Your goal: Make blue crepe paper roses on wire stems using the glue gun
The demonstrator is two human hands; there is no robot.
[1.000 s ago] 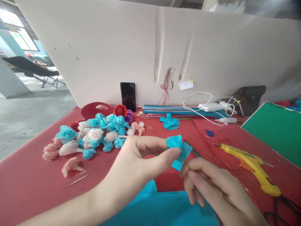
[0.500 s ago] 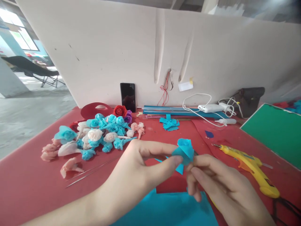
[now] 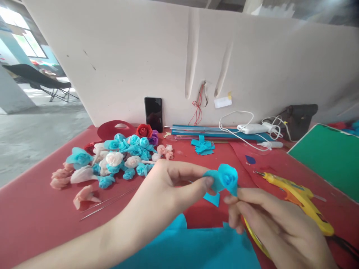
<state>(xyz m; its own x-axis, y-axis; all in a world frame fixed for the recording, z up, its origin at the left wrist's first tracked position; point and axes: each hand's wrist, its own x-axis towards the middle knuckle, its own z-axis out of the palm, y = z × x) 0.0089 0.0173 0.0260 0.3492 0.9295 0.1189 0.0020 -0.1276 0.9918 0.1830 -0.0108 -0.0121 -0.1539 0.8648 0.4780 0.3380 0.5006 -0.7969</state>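
A small blue paper rose (image 3: 228, 177) is held up between my two hands, its rolled centre turned towards me. My left hand (image 3: 171, 194) pinches a loose blue petal at the rose's left side between thumb and forefinger. At the rose's narrow base, my right hand (image 3: 266, 216) grips it with thumb and fingertips. Below the rose lies a blue paper scrap (image 3: 212, 199) on the red tabletop. A large blue paper sheet (image 3: 193, 246) is spread under my hands, partly hidden by them. Behind my right hand shows part of a yellow curved handle (image 3: 256, 239).
Finished-looking paper flowers (image 3: 113, 158) are heaped at the left, near thin metal rods (image 3: 103, 207). A yellow glue gun (image 3: 297, 198) lies at the right beside a green board (image 3: 328, 160). Blue strips (image 3: 202, 145), a phone (image 3: 153, 114) and a white cable (image 3: 224, 127) are further back.
The rose has turned so that its spiral centre faces me. My right hand has shifted slightly right and down, and more of the petal shows between my hands.
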